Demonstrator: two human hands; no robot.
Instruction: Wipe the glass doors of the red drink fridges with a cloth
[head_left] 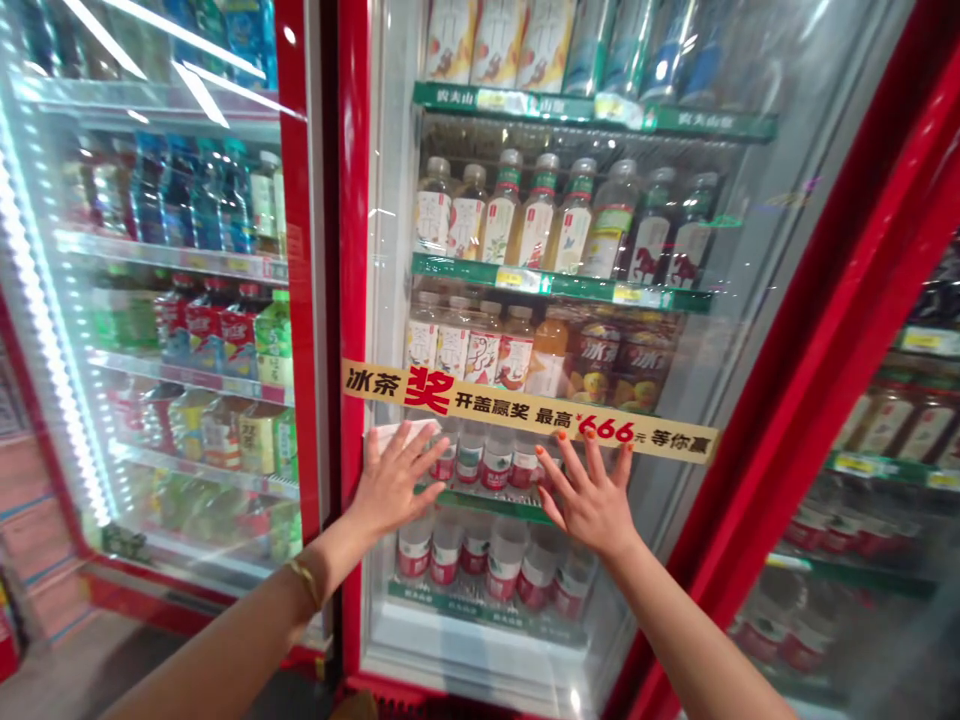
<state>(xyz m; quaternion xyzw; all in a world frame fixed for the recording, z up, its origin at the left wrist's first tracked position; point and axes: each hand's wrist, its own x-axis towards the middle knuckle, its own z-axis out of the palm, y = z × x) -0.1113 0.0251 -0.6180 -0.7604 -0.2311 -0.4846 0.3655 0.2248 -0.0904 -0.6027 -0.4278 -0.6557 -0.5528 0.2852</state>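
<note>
A tall drinks fridge with a red frame and a glass door (480, 655) stands in front of me. My left hand (396, 478) lies with fingers spread on the lower left of the glass. Beneath its fingertips is a white cloth or tissue (382, 438), mostly covered by the hand. My right hand (592, 495), with orange nails, is also spread open, its fingertips at the lower edge of a yellow sticker strip (517, 403). The strip runs across the door, bears black and red print, and slopes down to the right. Both hands sit just below it.
Behind the glass, shelves hold rows of tea bottles (535, 225) and water bottles with red labels (504, 570). A second lit drinks fridge (304, 250) stands on the left. Another red-framed fridge (862, 330) is at the right. Pinkish boxes (37, 520) are stacked at far left.
</note>
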